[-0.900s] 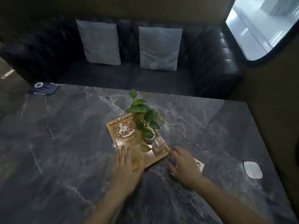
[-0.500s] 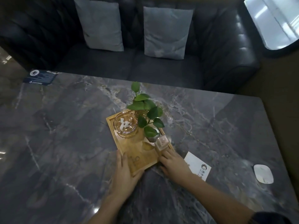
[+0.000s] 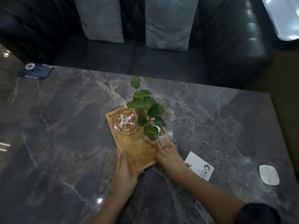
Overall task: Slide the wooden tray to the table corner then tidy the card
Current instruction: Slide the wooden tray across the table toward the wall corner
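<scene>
A wooden tray [image 3: 129,143] lies skewed near the middle of a dark marble table [image 3: 64,135]. It carries a glass ashtray [image 3: 125,122], a small leafy plant [image 3: 148,109] and a small clear box [image 3: 163,141]. My left hand [image 3: 124,172] grips the tray's near left corner, thumb under its front edge. My right hand [image 3: 171,159] holds the tray's near right edge, fingers on the rim beside the clear box. A white card [image 3: 199,165] with a dark logo lies flat on the table just right of my right wrist.
A white oval device [image 3: 268,174] rests near the table's right edge. A dark blue leaflet [image 3: 36,71] sits at the far left corner. Behind the table stands a black leather sofa [image 3: 161,59] with two grey cushions [image 3: 169,21].
Both hands have closed in on the tray's near corners. My right hand left the card, which now lies uncovered. The tray has turned slightly and shifted a little away from me.
</scene>
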Demonstrator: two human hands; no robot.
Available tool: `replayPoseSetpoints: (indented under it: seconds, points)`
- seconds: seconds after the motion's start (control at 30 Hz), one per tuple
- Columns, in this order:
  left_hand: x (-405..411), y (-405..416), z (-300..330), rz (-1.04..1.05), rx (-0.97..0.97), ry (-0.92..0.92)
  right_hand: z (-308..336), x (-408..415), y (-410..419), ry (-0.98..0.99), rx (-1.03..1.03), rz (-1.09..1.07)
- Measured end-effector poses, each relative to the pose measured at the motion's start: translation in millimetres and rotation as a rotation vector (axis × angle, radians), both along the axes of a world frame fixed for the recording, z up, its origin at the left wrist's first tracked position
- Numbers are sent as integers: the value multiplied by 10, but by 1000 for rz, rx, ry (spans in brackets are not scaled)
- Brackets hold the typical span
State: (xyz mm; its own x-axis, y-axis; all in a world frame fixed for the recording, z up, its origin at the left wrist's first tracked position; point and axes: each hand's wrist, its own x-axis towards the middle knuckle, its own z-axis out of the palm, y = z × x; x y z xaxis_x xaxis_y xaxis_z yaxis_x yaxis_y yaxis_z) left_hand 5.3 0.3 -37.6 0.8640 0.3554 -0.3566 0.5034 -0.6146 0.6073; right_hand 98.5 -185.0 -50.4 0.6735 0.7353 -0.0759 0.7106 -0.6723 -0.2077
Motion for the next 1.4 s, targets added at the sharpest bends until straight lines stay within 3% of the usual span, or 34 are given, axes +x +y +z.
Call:
replayPoseSetpoints:
  seconds: [1.07,1.4]
  points:
    - [1033,-154,-80,-274,14,18,88,376,-296,4,27,-378]
    - [1385,-429,-58,-390,53,27,125,590,-562,75,-66,-434]
